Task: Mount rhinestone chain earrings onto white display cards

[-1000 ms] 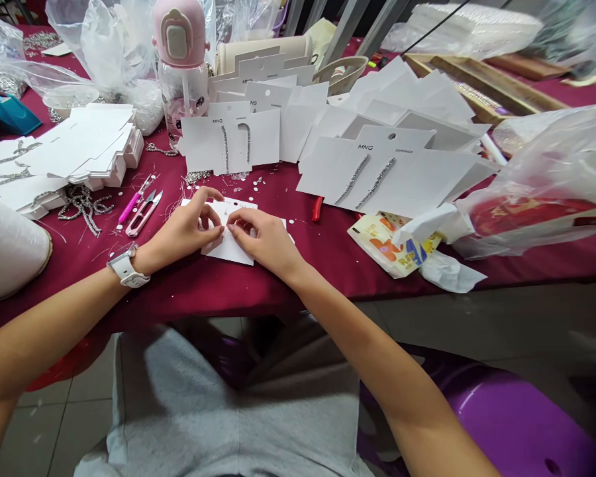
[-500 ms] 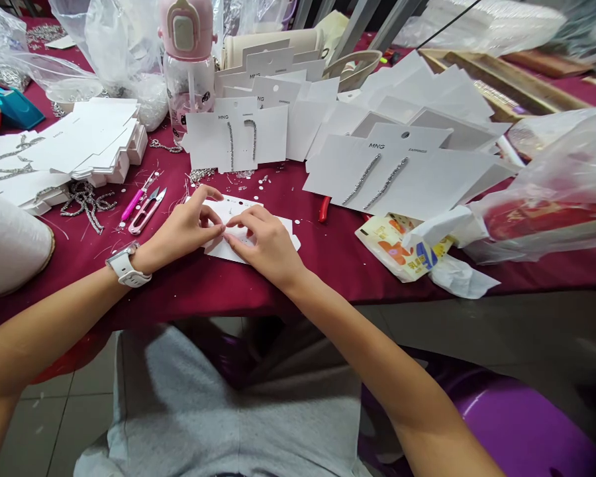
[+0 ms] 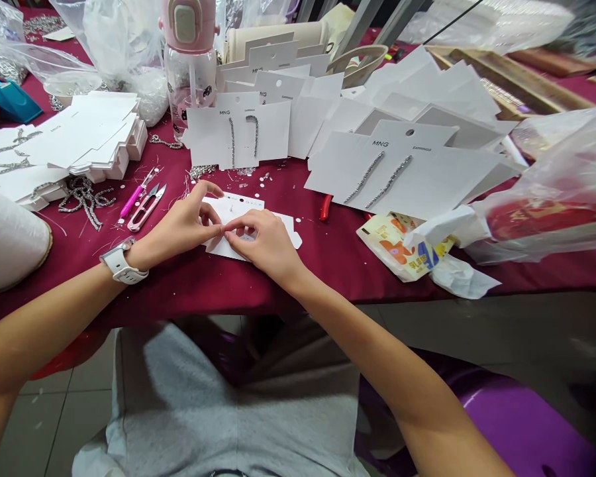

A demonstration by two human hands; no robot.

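A white card (image 3: pixel 278 228) lies flat on the dark red cloth, partly under both hands. My left hand (image 3: pixel 195 218), with a white watch at its wrist, has thumb and fingers closed over the card's left part. From the right, my right hand (image 3: pixel 263 242) meets it, thumb and index finger pinched, fingertips touching the left ones. What the fingertips hold is too small to make out. To the left lie pink-handled snips (image 3: pixel 146 211) and a magenta tool (image 3: pixel 132 200). Behind the hands stands a card with two silver chain earrings (image 3: pixel 238 136).
A pink-topped bottle (image 3: pixel 191 66) stands behind the hands. White cards are stacked at left (image 3: pixel 89 136), and more with earrings lean at right (image 3: pixel 392 165). A white roll (image 3: pixel 12 242) is at the left edge; a yellow packet (image 3: pixel 400 248) and plastic bags are at right.
The view has shifted slightly. Both hands stay over the card with fingertips together; the right fingers look a little more bent.
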